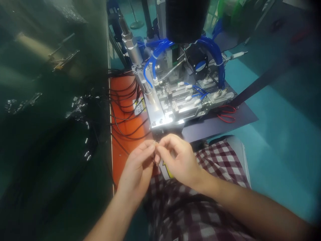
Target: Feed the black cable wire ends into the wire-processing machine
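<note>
My left hand [139, 164] and my right hand [179, 160] meet fingertip to fingertip in front of the machine. Both are closed in a pinch, thumbs against forefingers. Something tiny and thin shows between the fingertips, too small to name. Just beyond the hands stands a metal pneumatic machine [160, 112] with a bright front plate, white fittings and blue air hoses [220, 72]. Black cables [127, 135] run from its left side over an orange base [120, 167], passing close to my left hand.
At left is a dark green table [62, 187] with a pile of small shiny metal-ended parts [80, 103] and further clusters behind. A grey plate [208, 129] lies under the machine, with a red wire loop [227, 115] on it. A black cylinder [187, 20] hangs above. A checkered garment [200, 214] covers my lap.
</note>
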A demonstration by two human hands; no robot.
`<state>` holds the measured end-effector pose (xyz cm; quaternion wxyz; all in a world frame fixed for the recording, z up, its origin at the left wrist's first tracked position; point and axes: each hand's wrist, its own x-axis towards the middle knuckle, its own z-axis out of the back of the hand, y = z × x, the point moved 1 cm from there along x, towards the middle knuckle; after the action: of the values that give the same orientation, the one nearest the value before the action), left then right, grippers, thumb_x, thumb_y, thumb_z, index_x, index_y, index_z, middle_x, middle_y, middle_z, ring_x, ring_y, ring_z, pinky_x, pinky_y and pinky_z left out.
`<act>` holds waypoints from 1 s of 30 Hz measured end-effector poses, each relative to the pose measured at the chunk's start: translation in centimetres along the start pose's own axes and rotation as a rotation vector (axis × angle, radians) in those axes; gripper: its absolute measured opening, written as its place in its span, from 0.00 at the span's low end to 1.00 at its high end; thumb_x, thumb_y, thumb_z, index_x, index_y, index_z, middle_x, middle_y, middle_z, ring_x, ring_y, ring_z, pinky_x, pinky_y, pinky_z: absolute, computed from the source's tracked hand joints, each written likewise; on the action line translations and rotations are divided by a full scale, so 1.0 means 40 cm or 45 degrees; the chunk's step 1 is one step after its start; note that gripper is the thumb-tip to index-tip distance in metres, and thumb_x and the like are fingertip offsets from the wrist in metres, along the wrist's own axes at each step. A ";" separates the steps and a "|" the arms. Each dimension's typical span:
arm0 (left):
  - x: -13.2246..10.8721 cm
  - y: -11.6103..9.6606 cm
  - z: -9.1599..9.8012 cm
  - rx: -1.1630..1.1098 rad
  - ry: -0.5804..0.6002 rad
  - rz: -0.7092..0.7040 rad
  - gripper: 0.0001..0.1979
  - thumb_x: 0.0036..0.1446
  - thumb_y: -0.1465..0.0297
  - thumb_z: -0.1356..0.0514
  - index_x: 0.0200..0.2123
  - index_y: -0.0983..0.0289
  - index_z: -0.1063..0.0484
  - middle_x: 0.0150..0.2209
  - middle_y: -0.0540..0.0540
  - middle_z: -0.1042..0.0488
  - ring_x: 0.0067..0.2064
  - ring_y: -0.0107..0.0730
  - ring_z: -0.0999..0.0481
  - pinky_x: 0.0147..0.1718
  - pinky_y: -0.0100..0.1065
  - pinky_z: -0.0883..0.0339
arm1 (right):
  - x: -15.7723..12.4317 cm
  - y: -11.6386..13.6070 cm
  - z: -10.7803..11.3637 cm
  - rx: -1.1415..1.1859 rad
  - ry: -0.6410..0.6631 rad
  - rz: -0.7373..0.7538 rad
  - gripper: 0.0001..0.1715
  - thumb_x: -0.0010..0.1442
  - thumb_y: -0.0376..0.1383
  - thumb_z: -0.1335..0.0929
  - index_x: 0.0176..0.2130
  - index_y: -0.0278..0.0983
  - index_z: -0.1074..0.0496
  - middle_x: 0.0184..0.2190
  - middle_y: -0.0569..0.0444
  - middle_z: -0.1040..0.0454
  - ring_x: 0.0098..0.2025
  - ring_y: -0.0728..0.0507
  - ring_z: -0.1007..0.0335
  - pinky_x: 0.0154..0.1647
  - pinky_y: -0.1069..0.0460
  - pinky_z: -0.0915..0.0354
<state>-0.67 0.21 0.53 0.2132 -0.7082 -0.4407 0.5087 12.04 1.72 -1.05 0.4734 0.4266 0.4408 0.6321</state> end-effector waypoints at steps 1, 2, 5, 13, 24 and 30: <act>-0.001 0.002 0.000 -0.008 -0.024 -0.012 0.09 0.56 0.67 0.38 0.26 0.65 0.32 0.24 0.48 0.36 0.23 0.21 0.39 0.24 0.25 0.41 | 0.000 0.004 0.002 -0.077 -0.008 0.075 0.09 0.62 0.31 0.36 0.29 0.38 0.34 0.27 0.55 0.26 0.27 0.48 0.31 0.34 0.51 0.36; -0.001 0.004 -0.001 -0.010 -0.049 -0.028 0.09 0.55 0.68 0.37 0.26 0.65 0.32 0.23 0.48 0.35 0.23 0.22 0.38 0.24 0.25 0.41 | 0.000 0.007 0.004 -0.149 -0.010 0.148 0.09 0.61 0.30 0.36 0.28 0.38 0.34 0.26 0.55 0.27 0.27 0.48 0.32 0.33 0.51 0.37; 0.000 0.012 -0.004 0.053 -0.132 -0.132 0.08 0.53 0.68 0.36 0.26 0.64 0.31 0.22 0.47 0.34 0.23 0.22 0.37 0.23 0.25 0.41 | 0.001 0.006 0.012 -0.197 0.011 0.162 0.10 0.59 0.30 0.36 0.26 0.38 0.35 0.25 0.55 0.28 0.26 0.49 0.34 0.31 0.52 0.39; 0.020 0.018 0.005 0.971 -0.205 -0.520 0.09 0.55 0.65 0.37 0.40 0.61 0.25 0.32 0.52 0.24 0.30 0.32 0.27 0.29 0.29 0.34 | 0.020 -0.068 0.062 0.164 0.136 -0.272 0.06 0.61 0.35 0.35 0.31 0.36 0.31 0.26 0.57 0.31 0.28 0.49 0.35 0.31 0.53 0.37; 0.065 0.012 0.047 1.770 -0.043 -1.018 0.07 0.61 0.72 0.43 0.40 0.63 0.26 0.37 0.54 0.25 0.39 0.33 0.26 0.38 0.30 0.35 | 0.061 -0.135 0.091 0.256 0.215 -0.344 0.06 0.60 0.35 0.34 0.31 0.35 0.31 0.28 0.56 0.31 0.29 0.49 0.37 0.31 0.53 0.39; 0.095 0.008 0.064 1.791 0.072 -1.220 0.08 0.61 0.77 0.43 0.42 0.66 0.26 0.37 0.54 0.27 0.39 0.29 0.28 0.38 0.28 0.34 | 0.072 -0.147 0.092 0.238 0.240 -0.385 0.07 0.60 0.35 0.34 0.31 0.35 0.31 0.28 0.55 0.31 0.29 0.48 0.36 0.31 0.53 0.39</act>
<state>-2.51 2.88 -2.72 0.8070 -0.1602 -0.2686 0.5009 16.34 6.04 -5.46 0.4779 0.3365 0.5992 0.5472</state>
